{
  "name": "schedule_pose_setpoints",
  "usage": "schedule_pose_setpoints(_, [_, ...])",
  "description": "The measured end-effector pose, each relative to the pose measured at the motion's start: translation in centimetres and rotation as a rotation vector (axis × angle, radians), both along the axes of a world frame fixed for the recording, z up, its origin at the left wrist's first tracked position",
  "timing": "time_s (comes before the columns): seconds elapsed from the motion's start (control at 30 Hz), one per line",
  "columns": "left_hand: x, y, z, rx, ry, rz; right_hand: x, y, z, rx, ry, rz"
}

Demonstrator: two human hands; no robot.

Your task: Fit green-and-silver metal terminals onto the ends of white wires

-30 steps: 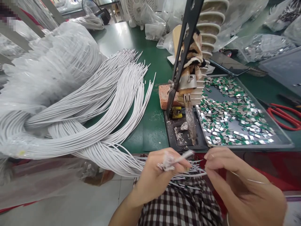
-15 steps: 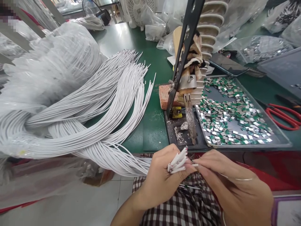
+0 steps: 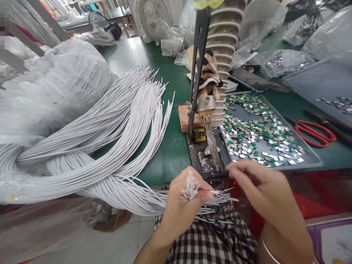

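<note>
One left hand (image 3: pixel 181 207), fingers clasping wires (image 3: pixel 190 186); right hand (image 3: pixel 261 185) at its three o'clock, fingertips bunched, pinch unclear; seemingly wire-by-wire handling, fine grip needed next.

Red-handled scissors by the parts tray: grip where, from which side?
The red handles, probably with the right hand, from the near right side. The loops are broad and face right; the dark blades point left toward the tray. A dark tool lies just beyond, so the far side looks crowded.

Narrow gap between wires (image 3: pixel 140 113) and brick (image 3: pixel 183 119)
</note>
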State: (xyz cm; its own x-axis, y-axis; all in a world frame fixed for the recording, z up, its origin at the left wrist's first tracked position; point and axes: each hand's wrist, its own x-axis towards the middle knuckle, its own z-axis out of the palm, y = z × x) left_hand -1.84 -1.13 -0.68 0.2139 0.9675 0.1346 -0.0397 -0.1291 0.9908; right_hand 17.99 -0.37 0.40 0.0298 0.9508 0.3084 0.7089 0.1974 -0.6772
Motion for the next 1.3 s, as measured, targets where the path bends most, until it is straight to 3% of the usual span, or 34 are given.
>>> schedule_pose_setpoints(0.07, [-0.2,0.0,-0.3,-0.036,-0.029,0.026,1.3,1.8,-1.5,0.085,-0.219,-0.258])
schedule_pose_setpoints(0.17, [-0.4,-0.1,-0.7,-0.078,-0.044,0.033,2.8,3.8,-3.2,0.092,-0.284,-0.348])
schedule_pose_setpoints(0.27, [-0.2,-0.1,-0.8,-0.111,-0.041,0.023,3.2,4.2,-3.7,0.125,-0.287,-0.351])
schedule_pose_setpoints(0.43, [0.5,0.3,0.0,-0.165,-0.014,0.033,2.1,1.9,-2.6,0.236,-0.202,-0.356])
schedule_pose_setpoints(0.6, [1.3,1.0,0.7,-0.219,0.028,0.049,-0.6,-0.5,-1.4,0.158,0.304,-0.153])
schedule_pose_setpoints(0.73, [1.7,1.2,1.0,-0.244,-0.018,0.061,-2.7,-1.3,-1.4,0.049,0.497,-0.152])
schedule_pose_setpoints(1.3, [1.9,1.3,1.3,-0.231,-0.091,0.081,-3.6,-1.9,-1.5,0.150,0.454,-0.136])
